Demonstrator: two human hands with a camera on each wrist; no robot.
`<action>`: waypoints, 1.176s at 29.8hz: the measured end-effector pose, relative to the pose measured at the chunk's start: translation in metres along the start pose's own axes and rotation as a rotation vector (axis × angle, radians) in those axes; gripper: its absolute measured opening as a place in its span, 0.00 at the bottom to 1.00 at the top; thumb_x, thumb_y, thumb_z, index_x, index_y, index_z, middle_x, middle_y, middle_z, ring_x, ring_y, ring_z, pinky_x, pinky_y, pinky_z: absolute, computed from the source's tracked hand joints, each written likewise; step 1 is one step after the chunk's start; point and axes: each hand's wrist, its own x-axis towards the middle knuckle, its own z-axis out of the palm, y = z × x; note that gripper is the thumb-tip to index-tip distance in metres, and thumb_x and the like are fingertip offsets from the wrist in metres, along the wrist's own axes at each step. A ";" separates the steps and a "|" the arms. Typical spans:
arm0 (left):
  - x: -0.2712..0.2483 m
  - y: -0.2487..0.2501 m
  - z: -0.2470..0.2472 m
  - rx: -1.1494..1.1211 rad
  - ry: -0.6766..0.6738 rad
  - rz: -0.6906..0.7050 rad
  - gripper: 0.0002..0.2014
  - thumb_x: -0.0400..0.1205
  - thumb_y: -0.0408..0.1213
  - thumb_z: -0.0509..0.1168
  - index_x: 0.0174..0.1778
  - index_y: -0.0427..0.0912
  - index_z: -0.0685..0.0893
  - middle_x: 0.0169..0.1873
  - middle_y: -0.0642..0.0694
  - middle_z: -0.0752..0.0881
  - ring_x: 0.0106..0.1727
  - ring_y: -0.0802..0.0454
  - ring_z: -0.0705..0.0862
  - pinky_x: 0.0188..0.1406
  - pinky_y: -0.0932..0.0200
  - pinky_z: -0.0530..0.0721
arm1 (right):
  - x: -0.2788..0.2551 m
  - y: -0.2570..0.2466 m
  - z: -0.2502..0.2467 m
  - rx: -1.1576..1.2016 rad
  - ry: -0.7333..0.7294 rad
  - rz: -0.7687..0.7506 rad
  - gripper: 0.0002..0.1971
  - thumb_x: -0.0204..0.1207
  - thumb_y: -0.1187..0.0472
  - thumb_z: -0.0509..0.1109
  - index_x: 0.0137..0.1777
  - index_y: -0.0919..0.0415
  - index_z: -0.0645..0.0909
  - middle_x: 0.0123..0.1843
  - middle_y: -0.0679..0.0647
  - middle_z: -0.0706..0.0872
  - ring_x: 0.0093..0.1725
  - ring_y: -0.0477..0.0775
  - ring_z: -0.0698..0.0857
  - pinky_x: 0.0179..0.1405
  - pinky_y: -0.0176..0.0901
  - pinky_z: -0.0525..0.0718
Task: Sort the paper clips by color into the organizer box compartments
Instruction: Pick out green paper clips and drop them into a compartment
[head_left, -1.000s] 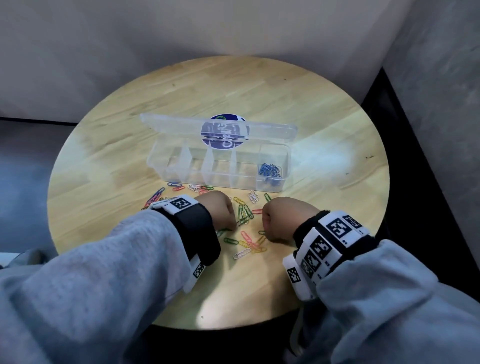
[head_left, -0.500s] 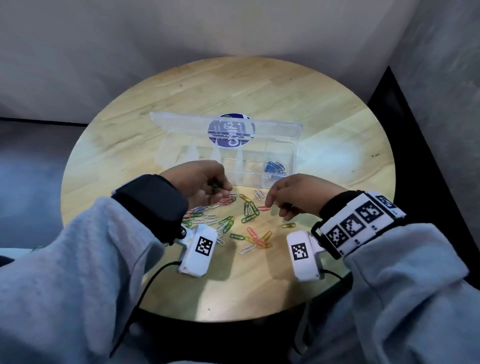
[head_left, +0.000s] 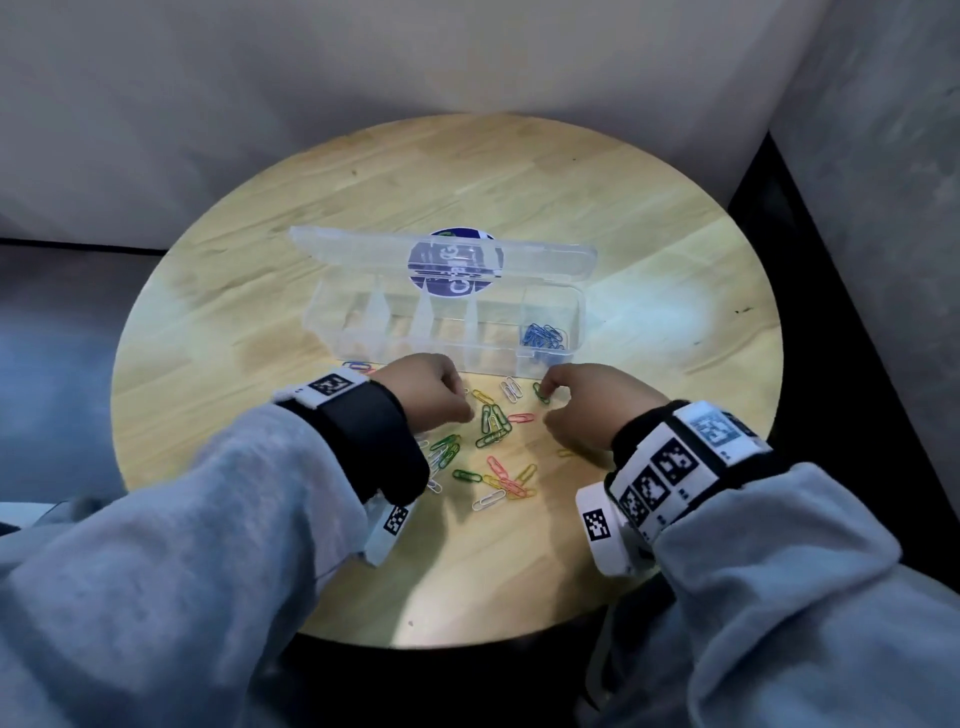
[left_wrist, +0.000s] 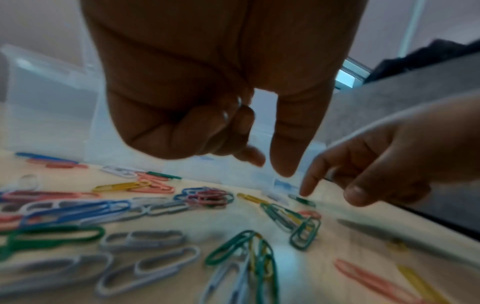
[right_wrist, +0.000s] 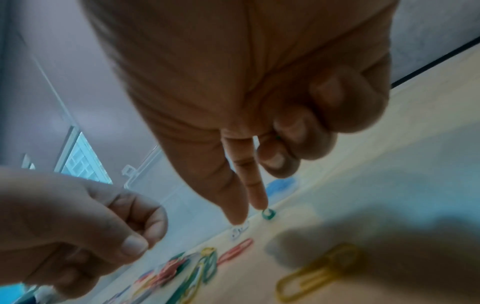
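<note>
The clear organizer box (head_left: 322, 325) stands with its lid open; blue clips (head_left: 543, 335) fill its rightmost compartment. Mixed paper clips (head_left: 493, 423) lie on the table in front of it. My left hand (head_left: 465, 410) hovers over the pile's left part, with its fingers curled round pale clips (left_wrist: 232, 110) and its thumb (left_wrist: 284, 164) pointing down. My right hand (head_left: 545, 408) presses its index fingertip (right_wrist: 259, 202) on a green clip (right_wrist: 269, 214) near the box front. A bit of green (right_wrist: 278, 137) shows inside its curled fingers.
The round wooden table (head_left: 649, 260) stands in a corner between grey walls. A dark gap runs along its right side. White, blue and red clips (left_wrist: 78, 207) lie under my left wrist. A yellow clip (right_wrist: 311, 273) lies near my right palm.
Both hands have turned and dropped toward the table. The left drew back from the box to the pile. The right index came down on the green clip.
</note>
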 end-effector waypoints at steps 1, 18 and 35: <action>0.001 0.003 0.003 0.071 0.015 0.006 0.06 0.75 0.39 0.69 0.35 0.49 0.78 0.34 0.54 0.80 0.41 0.52 0.79 0.31 0.64 0.70 | 0.000 -0.001 0.001 -0.015 -0.003 -0.005 0.17 0.76 0.60 0.64 0.65 0.49 0.77 0.57 0.53 0.82 0.52 0.54 0.82 0.44 0.37 0.73; 0.021 0.013 0.022 0.261 -0.047 -0.028 0.09 0.75 0.37 0.69 0.47 0.41 0.90 0.41 0.47 0.85 0.43 0.48 0.82 0.39 0.61 0.75 | 0.007 -0.006 0.011 -0.168 -0.018 -0.041 0.10 0.77 0.60 0.63 0.56 0.56 0.81 0.56 0.53 0.85 0.55 0.56 0.82 0.49 0.43 0.79; 0.006 -0.009 -0.004 -0.656 -0.209 -0.087 0.18 0.79 0.21 0.59 0.25 0.39 0.69 0.25 0.41 0.76 0.28 0.52 0.69 0.14 0.72 0.68 | 0.012 -0.012 0.003 0.591 -0.237 -0.049 0.11 0.77 0.74 0.59 0.40 0.60 0.78 0.29 0.57 0.79 0.24 0.50 0.79 0.32 0.42 0.83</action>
